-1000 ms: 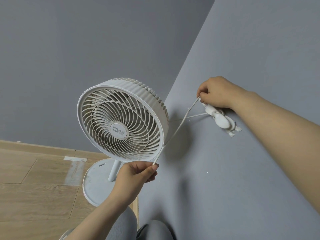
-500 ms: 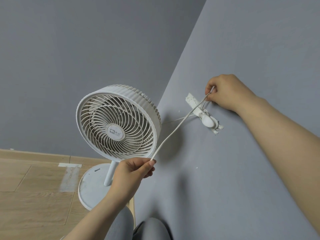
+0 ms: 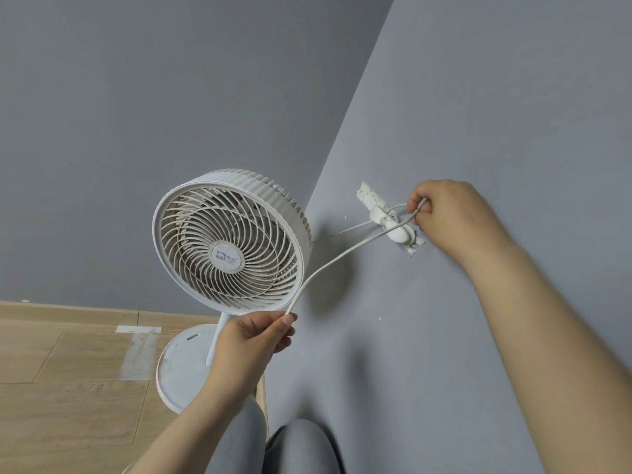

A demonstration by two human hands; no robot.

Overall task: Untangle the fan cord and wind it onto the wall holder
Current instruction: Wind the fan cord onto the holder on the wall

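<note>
A white pedestal fan [image 3: 231,242] stands on its round base in the room corner. Its white cord [image 3: 337,260] runs from behind the fan head to a white wall holder [image 3: 390,224] fixed on the grey right wall. My right hand [image 3: 451,217] pinches the cord just right of the holder, where a small loop curves around the holder's top. From there the cord sags down and left to my left hand [image 3: 254,336], which grips it between thumb and fingers in front of the fan's lower rim.
The fan's round base [image 3: 181,367] sits on a wooden floor [image 3: 68,388] close to the wall. A pale patch of tape marks [image 3: 138,350] lies on the floor left of the base. My knees in grey trousers [image 3: 297,446] show at the bottom.
My right hand has moved from above the holder to its right side, carrying the cord around the holder into a loop. The left hand still holds the cord, which now sags more.
</note>
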